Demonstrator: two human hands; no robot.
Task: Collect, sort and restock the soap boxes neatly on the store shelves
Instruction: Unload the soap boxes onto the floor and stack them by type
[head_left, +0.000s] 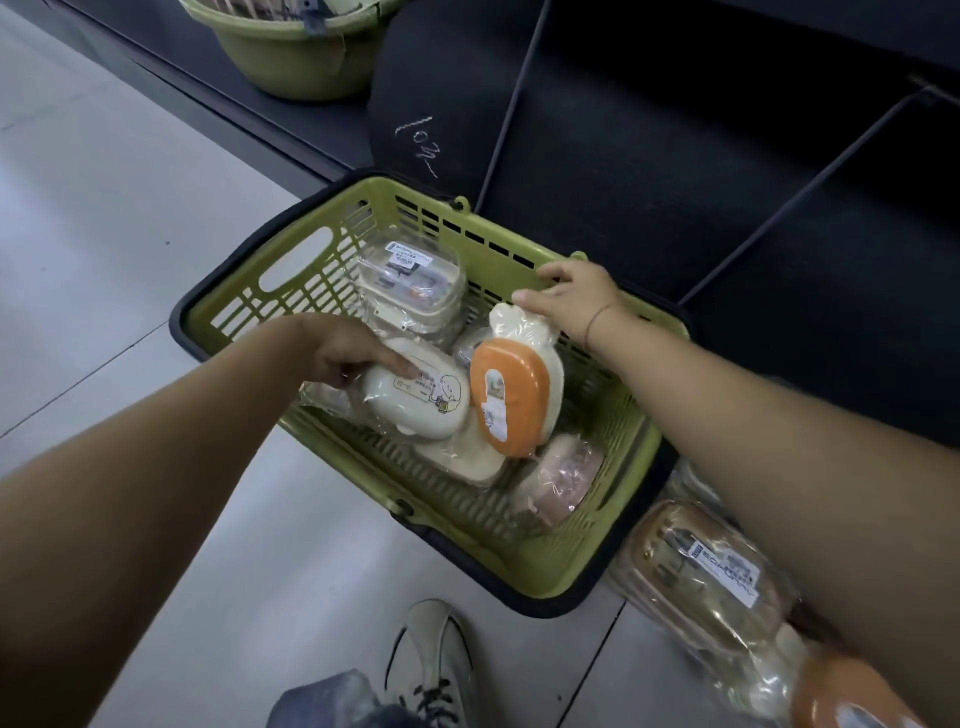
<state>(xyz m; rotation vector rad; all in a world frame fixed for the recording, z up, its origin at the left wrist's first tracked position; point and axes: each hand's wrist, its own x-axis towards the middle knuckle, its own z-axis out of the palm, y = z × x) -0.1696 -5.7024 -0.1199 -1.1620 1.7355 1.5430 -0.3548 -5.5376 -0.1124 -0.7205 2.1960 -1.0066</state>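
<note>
White shoe (431, 654) stands on the floor (130, 234) just before the green basket (597, 551). Inside the basket, the left hand (343, 358) grips a cream soap box (415, 405) at its left end, fingers curled round it. By the far right rim, the right hand (571, 301) pinches the top of an orange soap box (511, 395) standing on end. More wrapped soap boxes (701, 577) lie on the floor outside the basket's right corner.

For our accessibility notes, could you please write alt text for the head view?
A person's left hand grips a cream soap box in a green basket on the floor, while the right hand touches an orange box. More boxes lie beside the basket.
</note>
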